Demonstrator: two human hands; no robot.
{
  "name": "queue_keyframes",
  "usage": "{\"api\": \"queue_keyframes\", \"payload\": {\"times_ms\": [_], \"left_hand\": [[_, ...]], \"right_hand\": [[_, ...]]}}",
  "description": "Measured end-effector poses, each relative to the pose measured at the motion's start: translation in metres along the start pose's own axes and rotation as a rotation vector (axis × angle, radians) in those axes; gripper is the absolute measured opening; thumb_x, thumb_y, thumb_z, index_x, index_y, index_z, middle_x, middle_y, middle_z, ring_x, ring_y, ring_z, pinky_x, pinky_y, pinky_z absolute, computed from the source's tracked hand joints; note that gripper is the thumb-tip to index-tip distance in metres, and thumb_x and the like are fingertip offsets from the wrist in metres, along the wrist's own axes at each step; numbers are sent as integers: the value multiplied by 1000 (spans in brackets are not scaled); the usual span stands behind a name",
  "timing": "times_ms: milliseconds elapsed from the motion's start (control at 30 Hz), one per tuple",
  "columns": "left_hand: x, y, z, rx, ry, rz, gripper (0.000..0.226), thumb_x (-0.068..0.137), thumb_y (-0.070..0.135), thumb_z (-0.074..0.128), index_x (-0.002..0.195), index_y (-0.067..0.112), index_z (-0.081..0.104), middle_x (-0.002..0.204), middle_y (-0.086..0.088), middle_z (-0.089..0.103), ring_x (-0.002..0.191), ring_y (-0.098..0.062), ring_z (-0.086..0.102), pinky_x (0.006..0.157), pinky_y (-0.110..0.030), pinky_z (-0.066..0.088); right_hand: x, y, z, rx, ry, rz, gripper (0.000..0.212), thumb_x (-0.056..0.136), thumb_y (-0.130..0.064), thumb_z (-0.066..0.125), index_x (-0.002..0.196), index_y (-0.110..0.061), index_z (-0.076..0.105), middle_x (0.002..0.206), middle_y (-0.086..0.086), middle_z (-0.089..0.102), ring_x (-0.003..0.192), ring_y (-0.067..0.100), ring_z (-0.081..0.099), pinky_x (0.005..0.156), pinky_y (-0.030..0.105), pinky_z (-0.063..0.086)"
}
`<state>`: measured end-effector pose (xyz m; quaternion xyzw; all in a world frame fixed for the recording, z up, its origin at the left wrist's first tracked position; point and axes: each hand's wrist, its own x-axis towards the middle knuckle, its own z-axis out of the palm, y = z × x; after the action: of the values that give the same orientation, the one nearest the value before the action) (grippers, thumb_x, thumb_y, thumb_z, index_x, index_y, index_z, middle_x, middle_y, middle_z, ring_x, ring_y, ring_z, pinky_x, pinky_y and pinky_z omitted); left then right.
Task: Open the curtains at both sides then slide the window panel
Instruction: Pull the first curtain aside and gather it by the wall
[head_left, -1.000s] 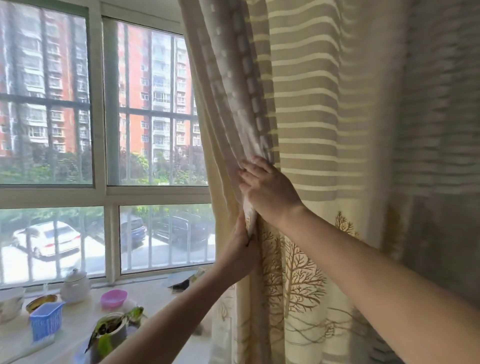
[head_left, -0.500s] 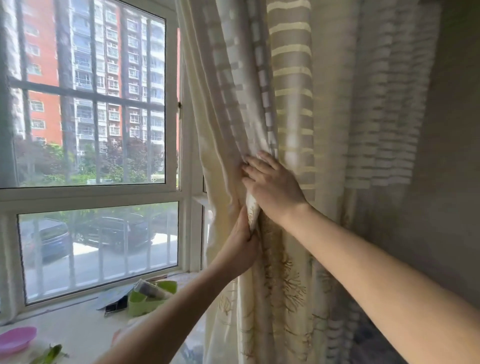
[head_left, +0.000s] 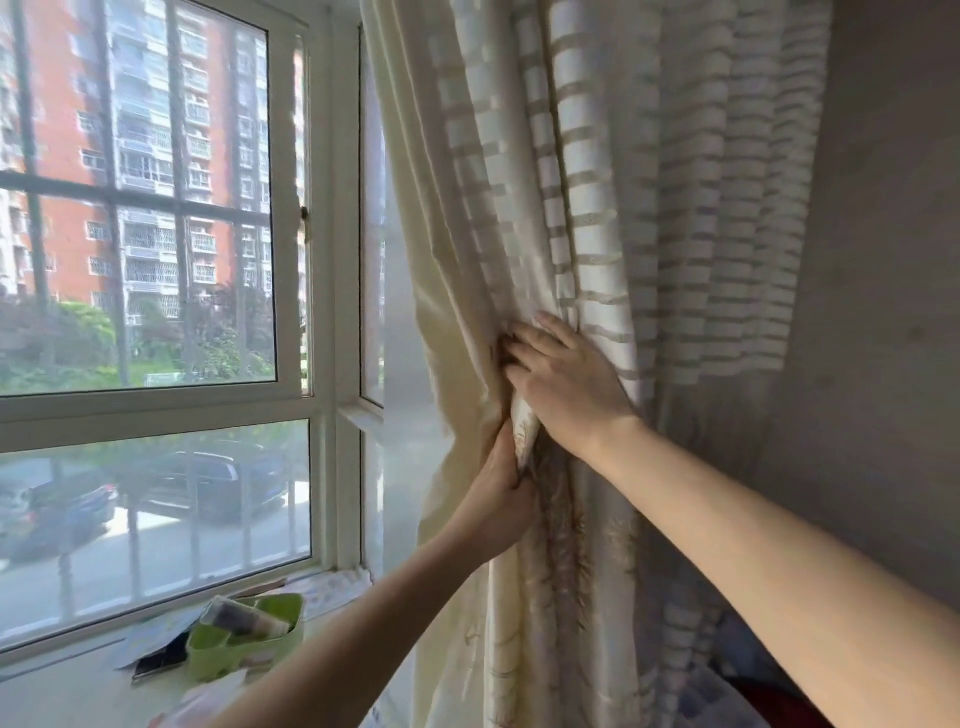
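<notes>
Your right-hand fingers (head_left: 524, 338) are curled into a fold of the curtain (head_left: 587, 208), pinching the gathered cloth, while the right hand (head_left: 566, 384) lies with its back toward you. Just below it, your left hand (head_left: 498, 499) grips the same bunched edge, thumb and fingers closed around the cloth, so both hands clamp one curtain, one above the other and nearly touching. That curtain, cream with pale horizontal stripes above and a brown tree print lower down, is drawn into folds at the right of the window and hangs past the right end of the windowsill (head_left: 78, 686).

To the left you can count two panes in the window panel (head_left: 291, 208): one large upper pane and one lower pane, set in a white frame, with a narrower side window (head_left: 371, 260) at the corner beside the curtain.

On the windowsill, near its right end, sits one green tray (head_left: 249, 649) holding a wrapped packet, with one dark flat object and some papers just beside it.
</notes>
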<state>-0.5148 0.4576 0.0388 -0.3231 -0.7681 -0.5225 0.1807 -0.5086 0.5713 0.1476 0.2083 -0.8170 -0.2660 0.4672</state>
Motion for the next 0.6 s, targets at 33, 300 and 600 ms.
{"api": "queue_keyframes", "payload": {"times_ms": [33,300,600], "left_hand": [[5,0,6,8,13,5,81,79,11,36,153,30,10,157,17,18,144,2,12,119,-26,13],[49,-2,56,65,27,45,67,80,9,37,145,22,30,134,9,43,123,2,36,106,-8,26],[92,-3,103,3,-17,103,66,77,3,36,142,10,37,125,9,52,117,10,45,100,-10,36]], "right_hand": [[-2,7,4,0,-2,1,41,100,-16,35,128,-12,64,149,8,49,149,24,27,123,39,-1],[-24,61,42,21,-19,33,51,97,-12,21,130,-11,60,150,8,47,150,24,21,119,34,-16],[-43,108,85,68,-23,58,45,99,-13,28,129,-10,60,150,9,47,150,24,22,122,37,-8]]}}
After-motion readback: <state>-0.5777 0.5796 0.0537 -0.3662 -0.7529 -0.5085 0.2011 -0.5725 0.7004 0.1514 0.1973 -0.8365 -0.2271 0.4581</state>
